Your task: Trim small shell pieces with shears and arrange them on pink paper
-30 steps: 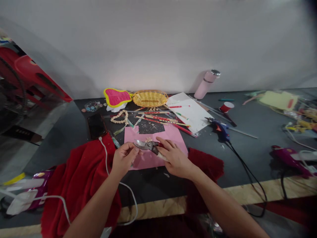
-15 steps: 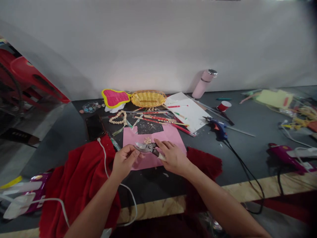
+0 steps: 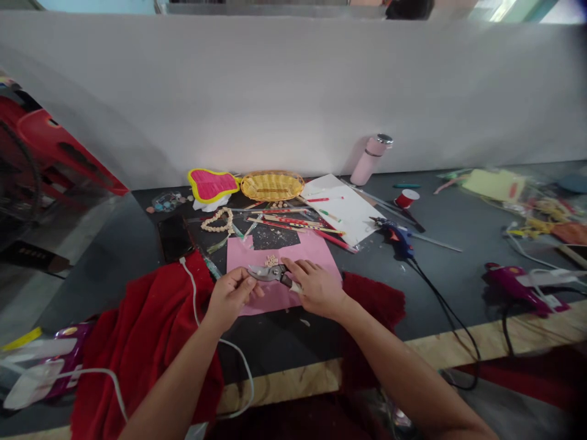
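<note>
My right hand [image 3: 318,287] is wrapped round the pale handles of a pair of pruning shears [image 3: 270,273], whose blades point left over a sheet of pink paper [image 3: 316,252]. Close to the blade tips, my left hand [image 3: 232,293] is closed in a pinch; what its fingertips hold is too small to make out. Just beyond the shears, a small heap of pale cut bits [image 3: 271,261] lies on the paper. Several red-patterned chopsticks [image 3: 288,222] and pale crumbs lie behind it. A heart-shaped string of pale beads [image 3: 217,221] rests to the left.
A wicker basket [image 3: 272,186], white paper [image 3: 351,211] and a pink flask [image 3: 370,160] stand toward the wall. At right lie a blue glue gun [image 3: 398,237] with its cord and a red spool [image 3: 406,198]. A phone [image 3: 175,237] and red cloth [image 3: 151,330] are at left.
The camera view has tilted up and shifted slightly to the right, showing more above the wall. Both hands and the shears keep nearly the same pose over the pink paper.
</note>
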Demonstrator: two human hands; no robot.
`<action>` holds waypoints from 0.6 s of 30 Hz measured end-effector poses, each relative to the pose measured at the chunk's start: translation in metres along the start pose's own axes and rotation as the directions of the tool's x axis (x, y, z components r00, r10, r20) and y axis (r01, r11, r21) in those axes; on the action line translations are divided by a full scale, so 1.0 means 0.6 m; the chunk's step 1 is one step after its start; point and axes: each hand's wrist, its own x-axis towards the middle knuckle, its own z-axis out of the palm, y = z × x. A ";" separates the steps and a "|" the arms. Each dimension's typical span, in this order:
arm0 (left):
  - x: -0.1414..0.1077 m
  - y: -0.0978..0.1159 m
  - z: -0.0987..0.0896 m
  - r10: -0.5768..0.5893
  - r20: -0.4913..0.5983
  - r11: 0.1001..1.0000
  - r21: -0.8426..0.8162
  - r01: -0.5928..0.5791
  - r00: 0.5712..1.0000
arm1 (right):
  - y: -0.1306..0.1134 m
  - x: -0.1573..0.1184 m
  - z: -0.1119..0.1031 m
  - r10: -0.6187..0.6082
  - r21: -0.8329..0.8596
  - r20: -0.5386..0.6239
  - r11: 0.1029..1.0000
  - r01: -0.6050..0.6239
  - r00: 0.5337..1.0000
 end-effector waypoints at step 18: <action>0.006 0.009 -0.004 -0.174 0.082 0.969 -0.163 0.185 0.981 | -0.005 -0.006 0.003 0.040 0.056 0.044 0.998 -0.043 0.998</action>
